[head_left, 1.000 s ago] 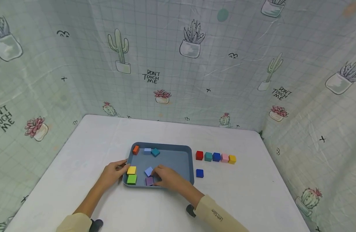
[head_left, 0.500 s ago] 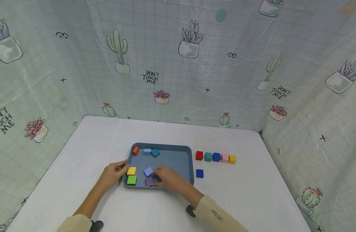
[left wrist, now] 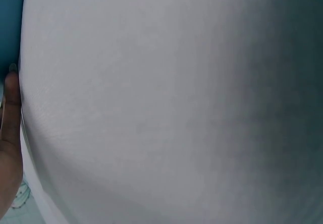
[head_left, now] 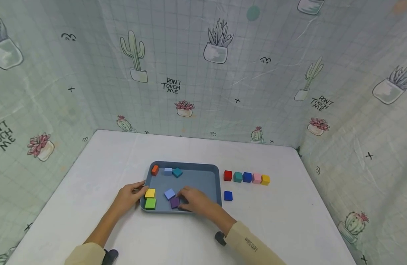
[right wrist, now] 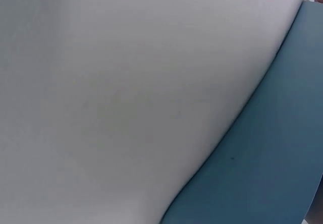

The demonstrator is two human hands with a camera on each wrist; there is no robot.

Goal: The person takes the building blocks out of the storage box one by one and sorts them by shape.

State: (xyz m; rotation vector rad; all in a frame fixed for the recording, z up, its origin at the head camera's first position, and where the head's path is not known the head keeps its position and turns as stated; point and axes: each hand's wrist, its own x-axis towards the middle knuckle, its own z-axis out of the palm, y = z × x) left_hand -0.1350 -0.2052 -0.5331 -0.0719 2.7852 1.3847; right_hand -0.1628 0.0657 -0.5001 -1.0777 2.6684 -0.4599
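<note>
In the head view a blue-grey tray (head_left: 200, 180) lies on the white table. My left hand (head_left: 128, 198) holds the tray's left rim, thumb on the inner side near a yellow block (head_left: 150, 193) and a green block (head_left: 150, 203). Over the tray's front half, my right hand (head_left: 196, 201) pinches a purple block (head_left: 175, 202) between thumb and fingers, and the block is turned at an angle. Just behind it lies a periwinkle block (head_left: 169, 194). The left wrist view catches a finger (left wrist: 12, 98) along the tray's side.
Along the tray's back sit an orange block (head_left: 155, 170), a light blue block (head_left: 168, 171) and a teal block (head_left: 177, 172). Right of the tray, several cubes form a row from a red cube (head_left: 227, 175) to a yellow cube (head_left: 265, 179). A blue cube (head_left: 228, 195) stands nearer.
The purple block has shifted slightly right and away from the front rim, turning a little with my right hand. My left hand stays at the tray's rim.
</note>
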